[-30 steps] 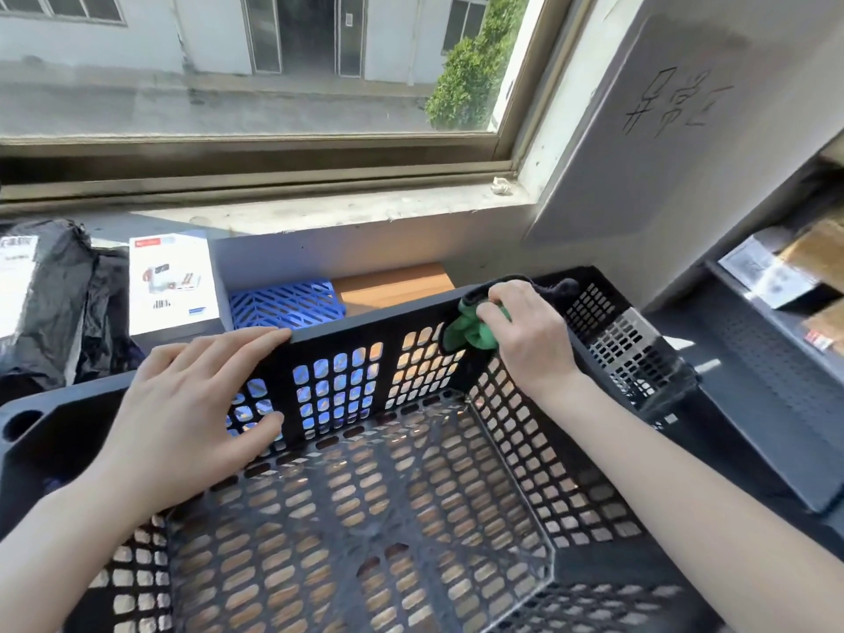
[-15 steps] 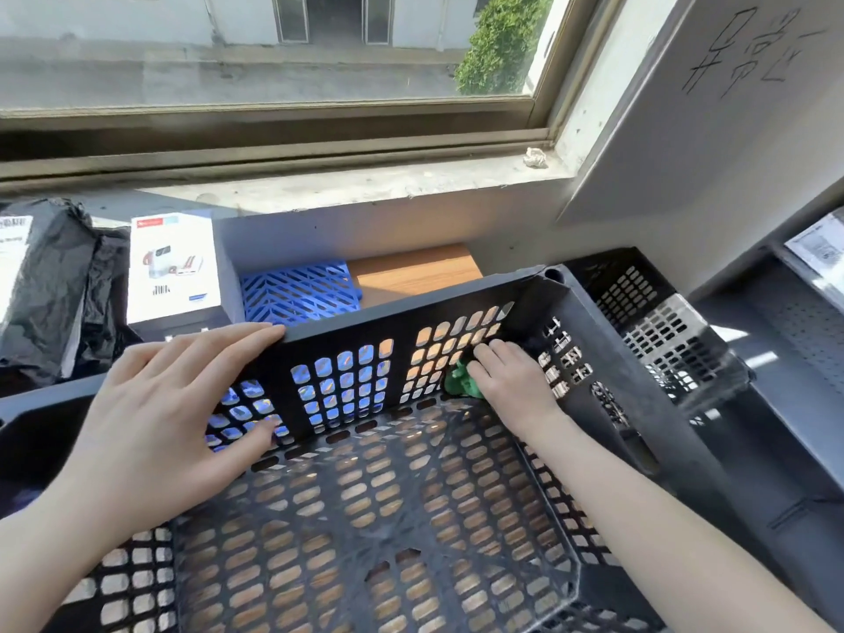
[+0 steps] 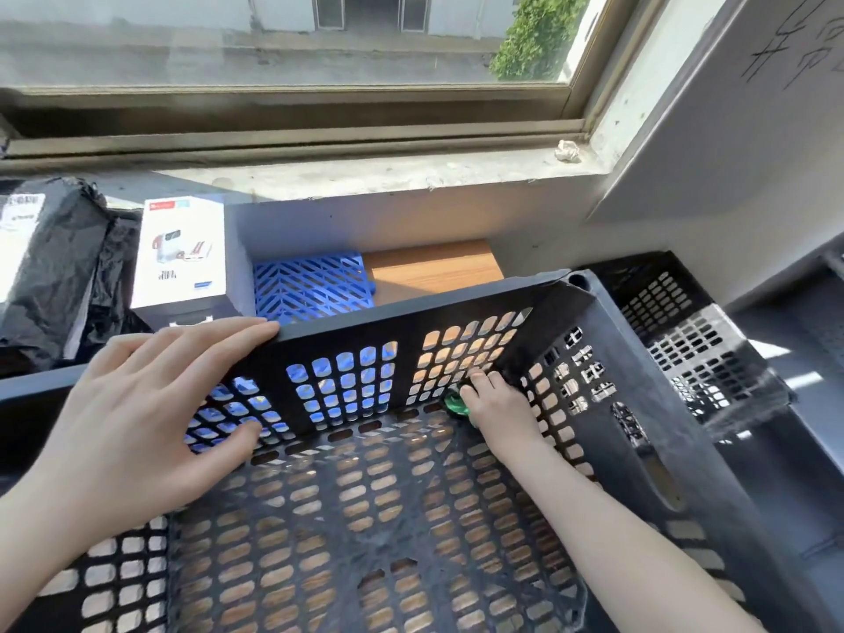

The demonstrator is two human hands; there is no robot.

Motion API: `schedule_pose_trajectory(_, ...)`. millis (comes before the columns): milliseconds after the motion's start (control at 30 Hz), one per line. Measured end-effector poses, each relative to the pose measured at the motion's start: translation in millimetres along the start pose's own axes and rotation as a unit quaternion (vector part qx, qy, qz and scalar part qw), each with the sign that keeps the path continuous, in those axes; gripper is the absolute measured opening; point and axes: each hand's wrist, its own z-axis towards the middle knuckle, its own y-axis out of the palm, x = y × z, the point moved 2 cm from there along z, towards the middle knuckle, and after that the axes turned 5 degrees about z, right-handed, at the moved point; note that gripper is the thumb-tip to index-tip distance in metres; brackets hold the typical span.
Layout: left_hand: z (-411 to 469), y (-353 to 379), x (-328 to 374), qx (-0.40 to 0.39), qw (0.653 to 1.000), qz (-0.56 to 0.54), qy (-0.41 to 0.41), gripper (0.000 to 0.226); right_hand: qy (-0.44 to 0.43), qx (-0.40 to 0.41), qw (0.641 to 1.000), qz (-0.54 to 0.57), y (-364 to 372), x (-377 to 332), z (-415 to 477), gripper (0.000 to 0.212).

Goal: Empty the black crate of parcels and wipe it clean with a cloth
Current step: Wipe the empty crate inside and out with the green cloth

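Observation:
The black perforated crate (image 3: 607, 322) fills the lower view, with no parcels inside it. My left hand (image 3: 137, 418) holds its far wall near the left corner, fingers over the rim and thumb on the inner face. My right hand (image 3: 495, 413) is inside the crate at the far right bottom corner, pressing a small green cloth (image 3: 454, 402) against the wall and floor; the hand hides most of the cloth.
To the left stand a white boxed parcel (image 3: 180, 253) and black-bagged parcels (image 3: 50, 262). Behind the crate lie a blue plastic grid (image 3: 310, 285) and a wooden surface (image 3: 434, 267). A second black crate (image 3: 698, 340) sits at the right, the window sill (image 3: 365, 175) beyond.
My right hand moved the green cloth from the crate's far right rim corner down into the inner bottom corner. My left hand kept its hold on the far wall.

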Motion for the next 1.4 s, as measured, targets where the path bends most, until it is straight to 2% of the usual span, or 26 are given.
schedule_pose_trajectory(167, -2, -1, -1, -0.017, 1.0, 0.006, -0.013, 0.07, 0.04, -0.115, 0.991, 0.055, -27, -10, -10, 0.037)
schedule_pose_trajectory(267, -2, -1, -2, -0.018, 1.0, 0.003, -0.007, 0.072, 0.068, -0.138, 0.979, 0.133, -46, -21, -20, 0.036)
schedule_pose_trajectory(433, -4, -2, -1, 0.004, 0.999, -0.033, 0.013, 0.071, 0.103, -0.084, 0.96, 0.246, -90, -54, -43, 0.041)
schedule_pose_trajectory(567, -7, -6, 14, 0.026, 0.989, -0.12, 0.081, 0.064, 0.116, -0.034, 0.937, 0.329, -132, -83, -59, 0.046)
schedule_pose_trajectory(633, -10, -4, 24, 0.002, 0.975, -0.191, 0.111, 0.063, 0.139, 0.007, 0.913, 0.384, -152, -96, -69, 0.047)
schedule_pose_trajectory(733, -14, 0, 32, -0.07, 0.945, -0.3, 0.105, 0.07, 0.176, 0.053, 0.872, 0.454, -172, -116, -86, 0.046)
schedule_pose_trajectory(833, -15, 9, 33, -0.137, 0.92, -0.358, 0.083, 0.076, 0.19, 0.09, 0.827, 0.522, -183, -133, -99, 0.045)
schedule_pose_trajectory(900, -14, 12, 34, -0.163, 0.91, -0.372, 0.078, 0.07, 0.202, 0.106, 0.796, 0.561, -185, -141, -105, 0.041)
schedule_pose_trajectory(1067, -14, 8, 32, -0.109, 0.914, -0.391, 0.026, 0.015, 0.241, 0.144, 0.691, 0.666, -182, -154, -117, 0.038)
schedule_pose_trajectory(1167, -12, 5, 30, -0.106, 0.897, -0.43, -0.009, 0.009, 0.262, 0.146, 0.644, 0.704, -182, -160, -122, 0.043)
schedule_pose_trajectory(1233, -12, 3, 29, -0.107, 0.885, -0.452, -0.027, 0.009, 0.265, 0.125, 0.624, 0.725, -181, -165, -122, 0.055)
schedule_pose_trajectory(1333, -12, 1, 28, -0.103, 0.872, -0.477, -0.04, 0.008, 0.269, 0.104, 0.606, 0.741, -179, -174, -122, 0.075)
schedule_pose_trajectory(1400, -12, -1, 28, -0.098, 0.866, -0.488, -0.05, 0.009, 0.264, 0.107, 0.605, 0.743, -179, -179, -121, 0.075)
